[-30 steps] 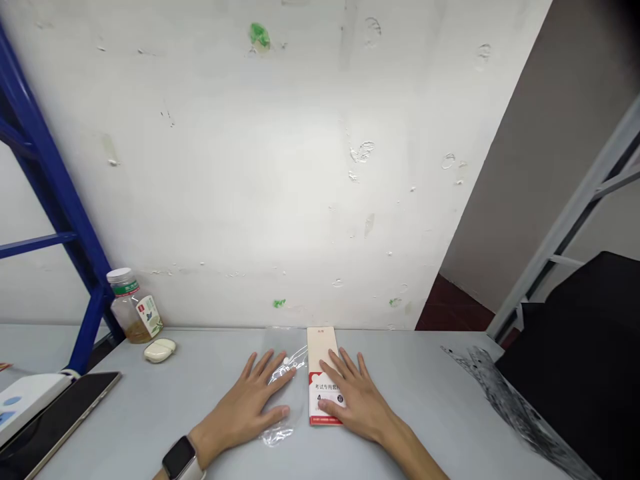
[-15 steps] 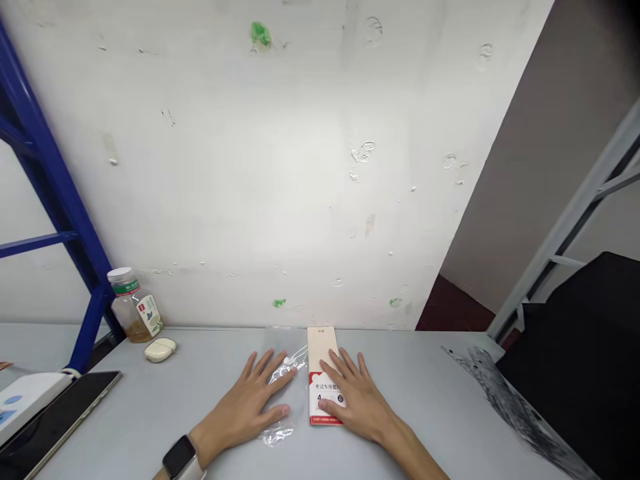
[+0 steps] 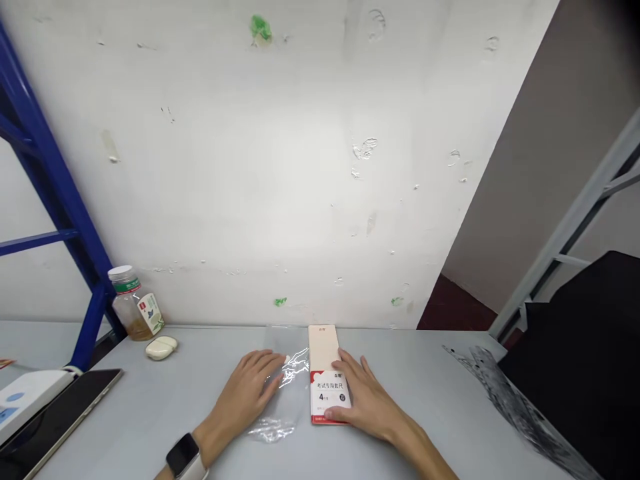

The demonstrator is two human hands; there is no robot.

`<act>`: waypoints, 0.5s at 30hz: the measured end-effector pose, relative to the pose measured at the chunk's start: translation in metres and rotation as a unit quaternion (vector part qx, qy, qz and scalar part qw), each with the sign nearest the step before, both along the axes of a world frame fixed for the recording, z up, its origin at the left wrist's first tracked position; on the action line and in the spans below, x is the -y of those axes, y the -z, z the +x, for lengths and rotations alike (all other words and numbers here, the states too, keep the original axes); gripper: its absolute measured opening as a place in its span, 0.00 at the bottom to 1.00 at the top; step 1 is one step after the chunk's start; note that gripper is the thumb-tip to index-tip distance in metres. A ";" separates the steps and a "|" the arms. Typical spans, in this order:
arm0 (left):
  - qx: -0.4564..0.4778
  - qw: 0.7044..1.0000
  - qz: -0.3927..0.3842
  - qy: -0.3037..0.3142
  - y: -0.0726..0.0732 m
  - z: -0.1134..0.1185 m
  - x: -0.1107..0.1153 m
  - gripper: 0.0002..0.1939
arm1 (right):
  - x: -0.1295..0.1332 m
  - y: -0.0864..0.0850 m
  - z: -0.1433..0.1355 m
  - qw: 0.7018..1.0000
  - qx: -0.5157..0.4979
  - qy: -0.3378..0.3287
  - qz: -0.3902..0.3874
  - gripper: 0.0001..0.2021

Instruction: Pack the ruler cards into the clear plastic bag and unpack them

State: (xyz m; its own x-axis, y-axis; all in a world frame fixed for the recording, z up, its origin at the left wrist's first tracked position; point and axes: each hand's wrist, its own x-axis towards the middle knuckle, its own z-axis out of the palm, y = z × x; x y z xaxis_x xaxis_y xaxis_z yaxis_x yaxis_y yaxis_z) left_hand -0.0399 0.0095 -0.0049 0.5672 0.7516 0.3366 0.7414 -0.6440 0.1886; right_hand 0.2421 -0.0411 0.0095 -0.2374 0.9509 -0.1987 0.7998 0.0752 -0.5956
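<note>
A flat cream packet (image 3: 323, 347) with a red and white label lies upright on the desk; its printed Chinese text names it a ruler set for exams. My right hand (image 3: 367, 400) rests along its right edge, thumb on the label's lower part and fingertips near the label's top corner. The thumb and fingers are apart. Just left of the packet lies a clear plastic bag (image 3: 293, 400), wrinkled and shiny. My left hand (image 3: 250, 390) lies on its left side, fingers loosely side by side and slightly bent. A watch (image 3: 184, 457) is on the left wrist.
On the grey desk (image 3: 210, 353) stand a clear jar (image 3: 135, 307) with a white lid and a small cream case (image 3: 161, 347). A dark tablet-like device (image 3: 65, 417) lies at left. Black fabric (image 3: 575, 360) hangs at right. A white wall (image 3: 280, 167) rises behind.
My left hand's spread fingers have drawn together and slightly bent. My right hand has slid right, off the packet's middle to its right edge, uncovering more of the label.
</note>
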 end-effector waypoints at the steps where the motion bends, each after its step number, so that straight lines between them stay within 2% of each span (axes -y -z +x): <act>1: 0.001 1.000 0.004 -0.005 -0.002 0.001 0.001 0.17 | 0.001 0.000 -0.001 1.000 -0.003 0.001 0.006 0.44; 5: -0.004 1.000 0.012 -0.015 -0.002 0.006 0.003 0.13 | 0.001 0.004 -0.005 0.999 -0.045 0.023 0.018 0.30; 10: -0.010 1.000 0.019 -0.020 0.003 0.008 0.003 0.10 | -0.005 0.010 0.001 0.981 -0.169 0.080 0.053 0.10; 13: -0.005 1.000 0.010 -0.018 0.003 0.009 0.004 0.10 | -0.010 0.012 0.008 0.971 -0.199 0.114 0.062 0.07; 15: 0.003 1.000 0.002 -0.016 0.002 0.011 0.006 0.11 | -0.012 0.012 0.010 0.966 -0.216 0.128 0.055 0.10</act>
State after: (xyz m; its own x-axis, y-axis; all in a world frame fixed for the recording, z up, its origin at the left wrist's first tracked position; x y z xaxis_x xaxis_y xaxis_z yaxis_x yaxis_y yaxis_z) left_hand -0.0293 0.0032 -0.0074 0.5412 0.7675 0.3437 0.7602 -0.6212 0.1901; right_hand 0.2526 -0.0292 -0.0026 -0.0291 0.9992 -0.0286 0.4783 -0.0112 -0.8781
